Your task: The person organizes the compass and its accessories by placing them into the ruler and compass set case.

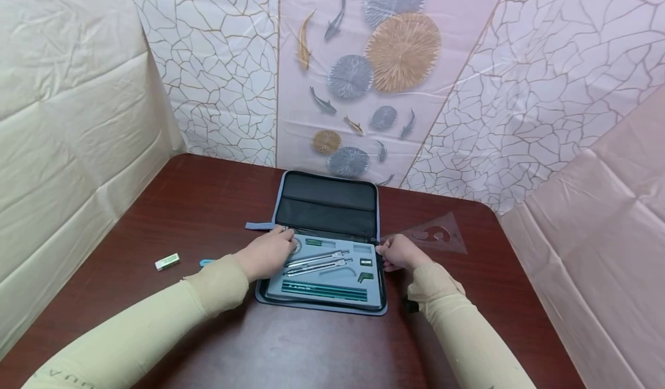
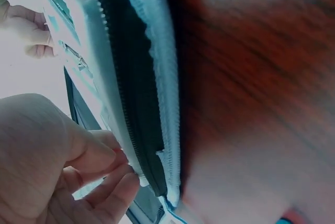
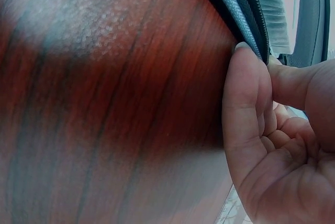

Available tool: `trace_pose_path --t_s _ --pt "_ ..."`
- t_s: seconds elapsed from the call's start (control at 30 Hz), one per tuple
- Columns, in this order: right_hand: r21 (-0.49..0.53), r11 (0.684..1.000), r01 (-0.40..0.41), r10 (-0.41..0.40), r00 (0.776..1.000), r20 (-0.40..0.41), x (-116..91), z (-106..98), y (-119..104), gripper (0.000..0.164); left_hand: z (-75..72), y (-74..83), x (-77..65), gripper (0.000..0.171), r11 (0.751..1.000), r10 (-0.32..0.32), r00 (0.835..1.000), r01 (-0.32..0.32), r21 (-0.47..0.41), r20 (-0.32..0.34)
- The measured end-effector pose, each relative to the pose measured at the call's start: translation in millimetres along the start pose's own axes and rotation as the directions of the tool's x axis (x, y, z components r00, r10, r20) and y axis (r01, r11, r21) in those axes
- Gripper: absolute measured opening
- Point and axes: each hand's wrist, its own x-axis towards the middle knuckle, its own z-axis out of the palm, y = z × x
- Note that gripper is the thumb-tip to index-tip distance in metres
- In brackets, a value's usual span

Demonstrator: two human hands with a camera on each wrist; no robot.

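An unfolded zip case (image 1: 326, 210), black inside with a grey-blue border, lies on the table. In its near half sits a pale grey tray (image 1: 324, 290), slightly tilted, holding two metal compasses (image 1: 318, 260), green pencils (image 1: 324, 290), a sharpener (image 1: 366, 262) and small green pieces. My left hand (image 1: 269, 253) pinches the tray at its far left corner; the left wrist view shows thumb and fingertips (image 2: 125, 185) at that edge. My right hand (image 1: 402, 253) grips the case's zipped right edge between thumb and fingers (image 3: 246, 85).
A clear set square (image 1: 441, 233) lies right of the case, partly behind my right hand. On the left are a white and green eraser (image 1: 167, 262) and a small blue item (image 1: 206, 262), partly behind my sleeve. Patterned sheeting (image 1: 223, 60) stands along the table's back edge.
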Motion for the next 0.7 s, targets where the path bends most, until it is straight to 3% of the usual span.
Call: trace_pose_path --t_s 0.2,0.33,0.47,0.6,0.7 --pt "-0.003 1.0 0.007 -0.007 1.0 -0.002 -1.0 0.0 -0.4 0.036 3.6 -6.8 -8.0 0.034 0.998 0.027 0.998 -0.029 -0.047 -0.049" --pt "-0.005 1.0 0.005 -0.005 1.0 -0.001 -0.1 0.8 -0.6 0.037 2.0 -13.2 -20.0 0.034 0.992 0.01 0.996 -0.02 -0.123 -0.085" --pt "-0.002 1.0 0.001 -0.001 1.0 -0.002 0.5 0.8 -0.5 0.036 -1.6 -22.5 -34.6 0.035 0.99 -0.011 0.992 -0.007 -0.138 -0.127" --pt "0.004 1.0 -0.014 0.014 1.0 -0.005 1.1 0.7 -0.4 0.035 -5.8 -37.7 -52.3 0.037 0.989 -0.063 0.985 0.039 -0.146 -0.162" --pt "0.005 1.0 -0.007 0.007 1.0 -0.004 1.0 0.7 -0.7 0.036 -9.4 -53.3 -70.4 0.039 0.979 -0.144 0.978 0.119 -0.167 -0.149"
